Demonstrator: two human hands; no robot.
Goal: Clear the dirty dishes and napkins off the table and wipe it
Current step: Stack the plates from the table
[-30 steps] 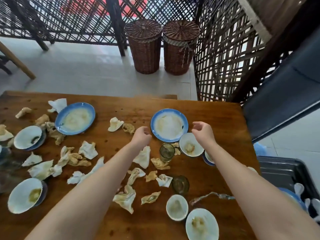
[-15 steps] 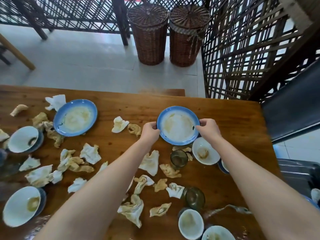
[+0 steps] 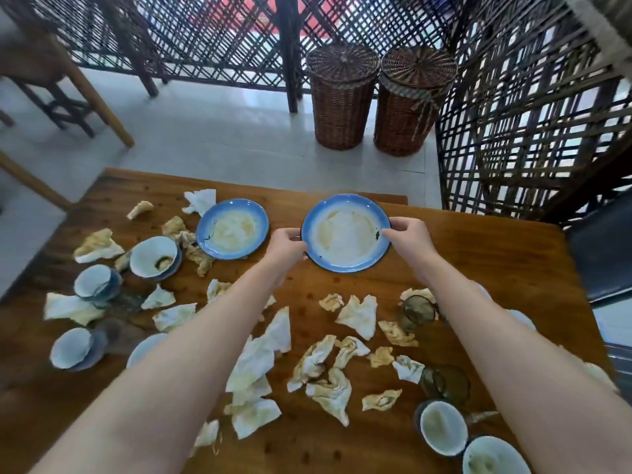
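I hold a dirty blue-rimmed plate (image 3: pixel 345 234) by its two sides, lifted a little above the wooden table (image 3: pixel 496 265). My left hand (image 3: pixel 285 248) grips its left rim and my right hand (image 3: pixel 408 239) grips its right rim. A second blue-rimmed plate (image 3: pixel 232 229) with smears lies to the left. Several crumpled, stained napkins (image 3: pixel 357 314) are scattered over the table. Small white bowls (image 3: pixel 154 256) stand at the left, and more bowls (image 3: pixel 443 427) at the near right. Greenish glasses (image 3: pixel 419 309) stand beside my right forearm.
Two lidded wicker baskets (image 3: pixel 342 97) stand on the tiled floor beyond the table, against a dark lattice screen (image 3: pixel 530 131). Wooden furniture legs (image 3: pixel 99 100) are at the far left. A dark bench or seat (image 3: pixel 605 254) borders the table's right side.
My hands reached the far plate, closed on its rim from both sides and lifted it. The view swung to the left and up.
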